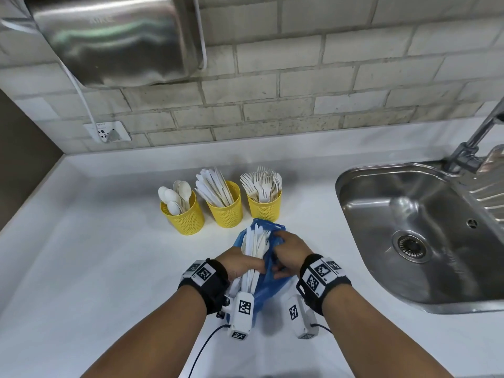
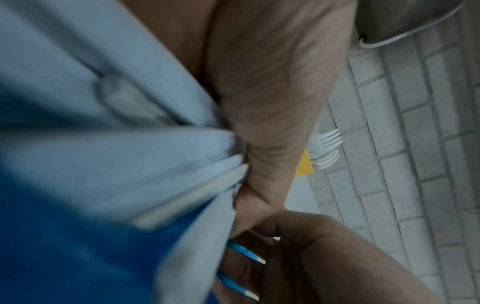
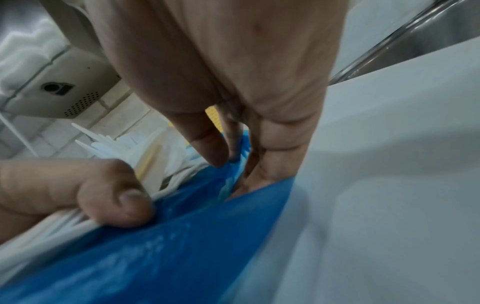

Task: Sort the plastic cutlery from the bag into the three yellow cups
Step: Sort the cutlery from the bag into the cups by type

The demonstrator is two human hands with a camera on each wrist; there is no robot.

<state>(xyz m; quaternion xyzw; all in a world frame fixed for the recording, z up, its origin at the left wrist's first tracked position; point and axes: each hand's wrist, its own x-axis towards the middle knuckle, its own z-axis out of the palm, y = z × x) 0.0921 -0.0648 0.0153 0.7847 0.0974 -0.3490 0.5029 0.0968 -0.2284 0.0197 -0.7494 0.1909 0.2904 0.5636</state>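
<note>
Both hands work at the blue bag (image 1: 268, 279), which lies on the white counter (image 1: 109, 268) directly in front of you, just short of the three yellow cups. Your left hand (image 1: 240, 264) is clenched around a bundle of white cutlery (image 1: 255, 245); the right wrist view shows its thumb and fingers wrapped over the handles. Your right hand (image 1: 290, 253) pinches a gathered fold of the bag just beside the bundle, thumb against fingers.

Note the long axis of the bundle. It runs away from you, handle ends toward your wrists and working ends pointing at the cups. The pieces visible at the far end look like knives, though the type cannot be confirmed for the whole bundle.

The cups stand in a row beyond the bag: the spoon cup (image 1: 185, 214) on the left, the knife cup (image 1: 226, 207) in the middle, the fork cup (image 1: 264, 207) on the right. All three already hold cutlery. The fork cup sits closest to the bag mouth; the knife cup lies forward and slightly left of the bundle.

Because your left hand carries the bundle and lies nearer the knife cup, the likely move is to slide the bundle forward out of the bag along its own axis while the right hand anchors the bag, then tip it upright. Watch the fork tines beside the route.
</note>
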